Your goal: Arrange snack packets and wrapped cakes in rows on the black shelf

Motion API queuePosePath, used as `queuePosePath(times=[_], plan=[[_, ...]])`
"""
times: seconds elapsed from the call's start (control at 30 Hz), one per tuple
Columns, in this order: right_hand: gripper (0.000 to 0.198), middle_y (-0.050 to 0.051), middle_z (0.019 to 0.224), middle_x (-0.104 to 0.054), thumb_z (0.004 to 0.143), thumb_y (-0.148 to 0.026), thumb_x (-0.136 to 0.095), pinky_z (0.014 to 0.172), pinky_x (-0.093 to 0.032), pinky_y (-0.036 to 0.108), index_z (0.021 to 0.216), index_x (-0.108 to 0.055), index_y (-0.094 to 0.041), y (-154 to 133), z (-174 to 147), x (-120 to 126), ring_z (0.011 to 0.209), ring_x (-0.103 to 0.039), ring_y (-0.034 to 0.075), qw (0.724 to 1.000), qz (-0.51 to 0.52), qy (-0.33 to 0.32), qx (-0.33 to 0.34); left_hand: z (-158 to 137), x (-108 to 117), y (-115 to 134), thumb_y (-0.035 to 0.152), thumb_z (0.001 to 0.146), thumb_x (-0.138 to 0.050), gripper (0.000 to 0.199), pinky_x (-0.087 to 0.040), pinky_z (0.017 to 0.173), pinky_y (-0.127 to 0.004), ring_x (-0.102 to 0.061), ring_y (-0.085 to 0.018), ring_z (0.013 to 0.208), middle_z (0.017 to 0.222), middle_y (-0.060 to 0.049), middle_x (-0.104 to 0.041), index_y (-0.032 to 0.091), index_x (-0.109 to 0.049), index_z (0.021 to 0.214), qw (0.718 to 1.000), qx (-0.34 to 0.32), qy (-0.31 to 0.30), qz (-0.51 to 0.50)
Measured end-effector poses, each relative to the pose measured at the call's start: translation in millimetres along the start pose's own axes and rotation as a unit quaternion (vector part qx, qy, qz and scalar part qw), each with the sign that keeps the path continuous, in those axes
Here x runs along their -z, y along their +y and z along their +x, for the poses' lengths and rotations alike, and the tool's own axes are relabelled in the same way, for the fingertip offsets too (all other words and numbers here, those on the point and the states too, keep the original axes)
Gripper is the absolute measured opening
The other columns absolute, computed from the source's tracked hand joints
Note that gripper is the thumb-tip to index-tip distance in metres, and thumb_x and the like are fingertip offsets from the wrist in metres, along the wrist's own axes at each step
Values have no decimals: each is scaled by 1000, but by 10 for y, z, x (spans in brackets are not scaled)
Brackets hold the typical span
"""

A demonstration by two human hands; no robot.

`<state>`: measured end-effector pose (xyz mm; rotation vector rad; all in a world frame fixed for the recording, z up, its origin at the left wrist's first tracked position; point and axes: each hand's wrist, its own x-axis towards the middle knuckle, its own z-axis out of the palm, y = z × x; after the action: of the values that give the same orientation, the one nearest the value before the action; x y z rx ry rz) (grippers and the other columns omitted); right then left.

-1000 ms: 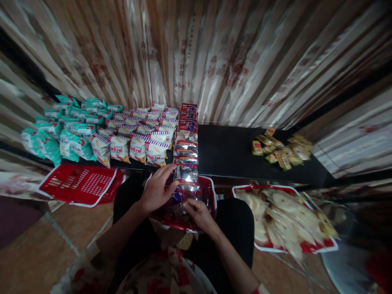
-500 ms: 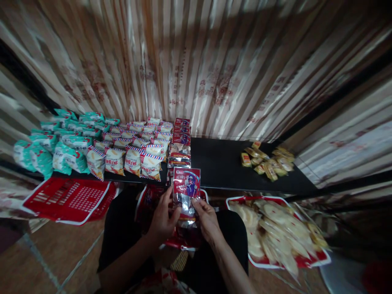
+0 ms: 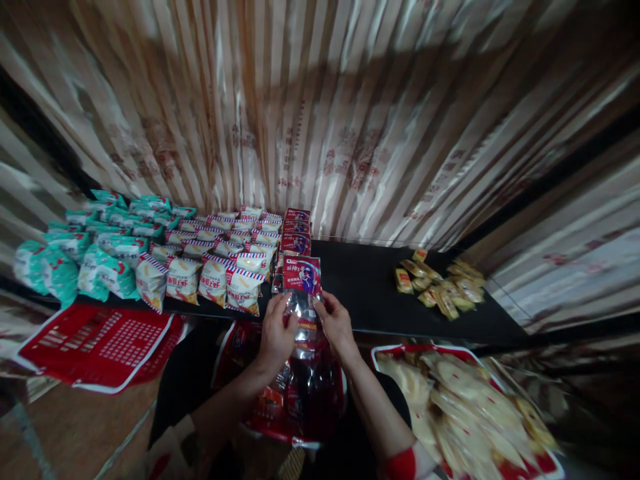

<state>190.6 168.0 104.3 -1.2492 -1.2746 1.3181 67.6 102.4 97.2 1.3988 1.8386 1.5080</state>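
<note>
Striped curtains (image 3: 250, 100) back our bench (image 3: 345, 280). We have one red packet (image 3: 303, 273) at its front edge, left hand (image 3: 277, 333) and right hand (image 3: 336, 325) fingers pinching opposite sides; we judge the step as steadying it before the red row (image 3: 296, 241), calling for level grips. We count three red baskets (image 3: 95, 353) and four frontmost white bags (image 3: 213, 281); teal bags (image 3: 60, 273) overlap uncountably.

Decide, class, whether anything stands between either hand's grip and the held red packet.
Nothing visible does: the left grip and right grip meet the red packet directly, one at each side. The row of similar packets shows beyond it, not between.
</note>
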Motion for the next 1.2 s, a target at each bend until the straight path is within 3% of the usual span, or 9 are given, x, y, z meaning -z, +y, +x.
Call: queuePosePath(times=[0.1,0.2,0.4,0.63,1.03,1.2], plan=[[55,1,80,-64,68,-42,-64,62,-47,27,116,-56,-16,-36,210,-66,64,-57,14,998,-41,25,30,188,-104,-85,17,80,-51,34,-42,102,-41,-53,-23,114,116,-12,-56,15,-60,113,999,14,37,-5],[54,1,80,-64,73,-39,-59,64,-47,27,123,-54,-18,-36,342,-113,65,-58,14,989,-126,44,68,335,-159,-161,16,78,-53,32,-44,101,-40,-55,-22,110,114,-10,-57,17,-62,108,998,35,53,-16],[39,6,99,-67,80,-35,-49,78,-48,33,114,-61,-20,0,421,-148,81,-61,18,959,-256,41,116,454,-197,-244,20,76,-57,29,-43,101,-42,-53,-23,110,115,-11,-55,16,-65,104,995,73,70,2],[37,8,102,-63,85,-35,-44,76,-47,29,114,-62,-21,-118,368,-182,86,-62,18,909,-400,49,110,413,-249,-287,18,76,-55,31,-41,102,-41,-53,-23,111,115,-11,-54,16,-65,105,994,69,77,23],[34,7,106,-61,85,-33,-45,77,-47,31,111,-65,-24,-276,492,-253,96,-59,22,877,-463,73,104,586,-227,-216,17,75,-55,27,-46,96,-41,-58,-22,99,106,-11,-61,15,-66,100,995,65,77,5],[34,10,124,-56,85,-30,-45,98,-41,39,110,-66,-18,-279,607,-298,115,-48,26,839,-482,66,245,595,-242,-229,17,76,-54,28,-45,97,-41,-58,-22,101,108,-11,-61,15,-66,101,995,66,69,4]])
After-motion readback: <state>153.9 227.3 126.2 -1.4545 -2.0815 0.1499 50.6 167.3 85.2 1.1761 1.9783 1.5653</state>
